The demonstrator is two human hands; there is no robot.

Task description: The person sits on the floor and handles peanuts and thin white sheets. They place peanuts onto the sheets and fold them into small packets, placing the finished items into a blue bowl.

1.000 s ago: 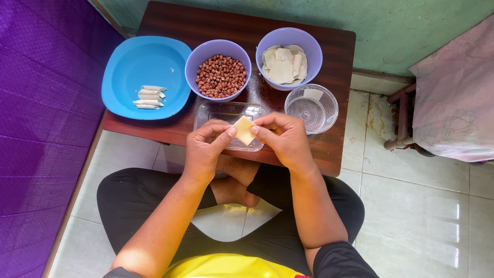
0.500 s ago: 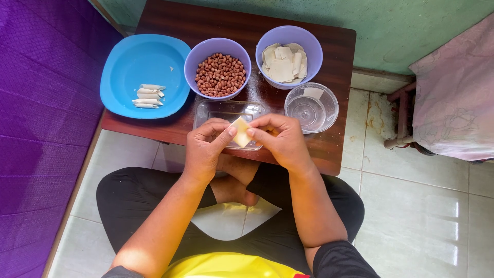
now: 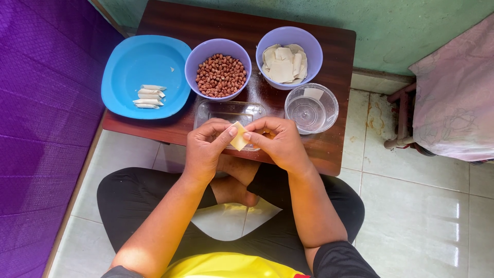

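Both the left hand (image 3: 206, 149) and right hand (image 3: 278, 141) are pinching a small pale wrapper square (image 3: 238, 136) over the clear tray (image 3: 226, 110), at the surface's six o'clock edge. It is looking thin, limp and tearable, so holding it by opposite edges seems best.

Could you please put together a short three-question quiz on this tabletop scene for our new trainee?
1. True or false: both the left hand and the right hand hold the small pale wrapper square.
2. What fills the purple bowl beside the blue plate?
A. peanuts
B. rice
C. water
3. Where do the finished little rolls lie?

Key
1. True; the fingertips of both hands pinch it above the clear rectangular tray.
2. A.
3. On the blue plate, at the left end of the dark wooden table.
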